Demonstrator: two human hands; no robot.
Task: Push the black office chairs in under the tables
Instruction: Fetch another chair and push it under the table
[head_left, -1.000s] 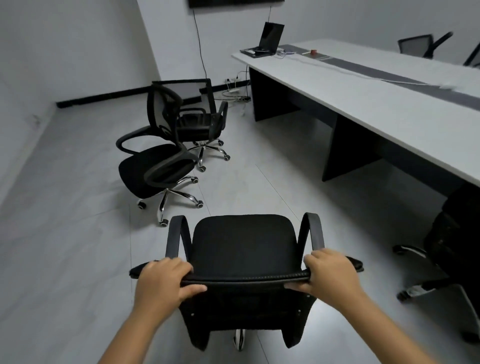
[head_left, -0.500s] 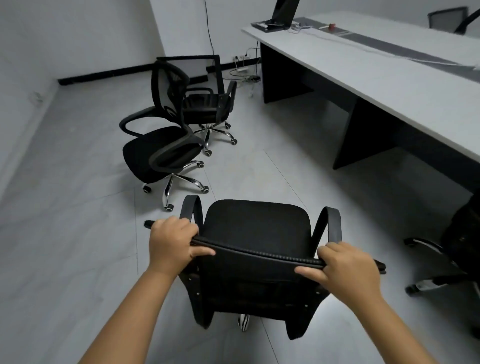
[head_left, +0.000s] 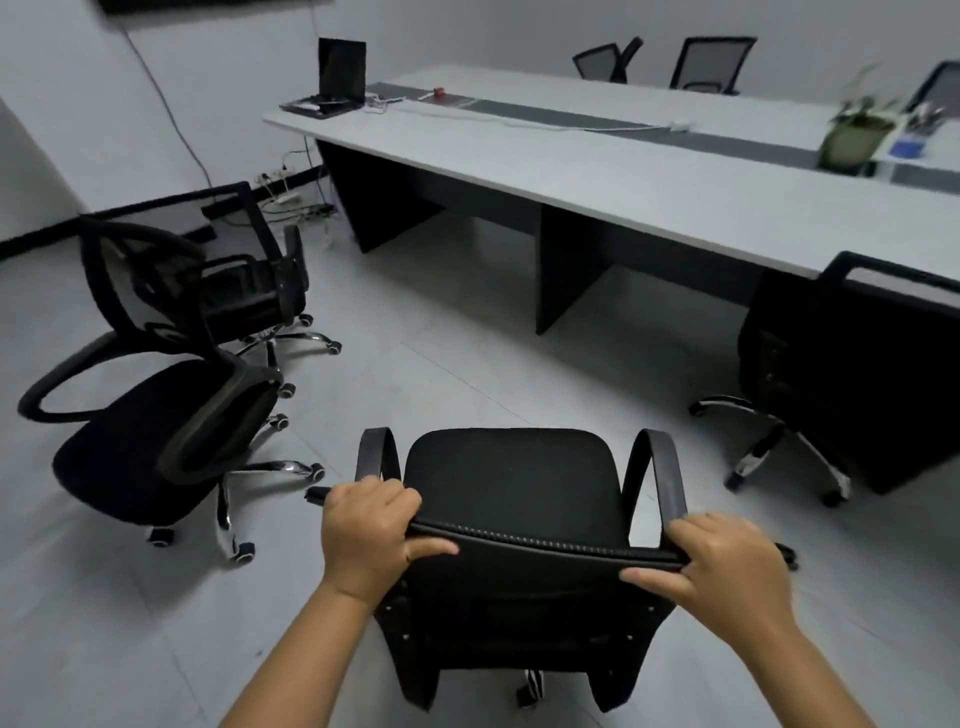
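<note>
Near: left hand (head_left: 366, 540) & right hand (head_left: 727, 564) both closed round top edge of held chair (head_left: 511, 499), out on open floor, well short of bench (head_left: 623, 176). Risk: casters swivel, chair veers into tucked chair (head_left: 831, 374) right, or clips bench leg (head_left: 563, 270). Two loose chairs (head_left: 171, 364) left.

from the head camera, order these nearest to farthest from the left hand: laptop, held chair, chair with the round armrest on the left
1. held chair, gripped by the left hand at its backrest top.
2. chair with the round armrest, on the floor to the left.
3. laptop, at the table's far left end.
</note>
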